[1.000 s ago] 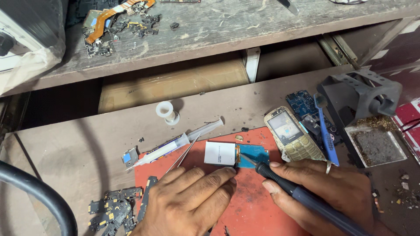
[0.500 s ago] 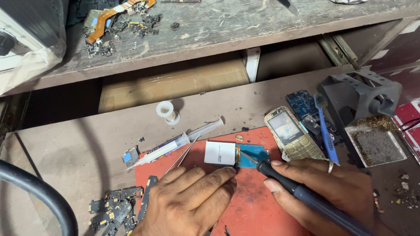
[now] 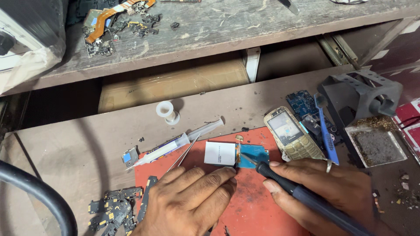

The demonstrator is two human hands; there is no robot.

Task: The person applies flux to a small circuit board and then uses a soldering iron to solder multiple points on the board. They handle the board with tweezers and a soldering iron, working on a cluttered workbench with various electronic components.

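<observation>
Right hand keeps a pen-like grip on the soldering iron; left hand, fingers flat, pins the blue board. Best touch briefly, steadily.

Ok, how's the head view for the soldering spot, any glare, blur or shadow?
Head view: sharp and evenly lit, no glare on the small blue board; soldering iron tip is crisp; hands cast only soft shadows on the red mat; the black cable at lower left is blurred.

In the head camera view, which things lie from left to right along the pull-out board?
Pile of small circuit boards → syringe → white display module → blue board → gold keypad phone → blue brush → grey iron stand.
</observation>
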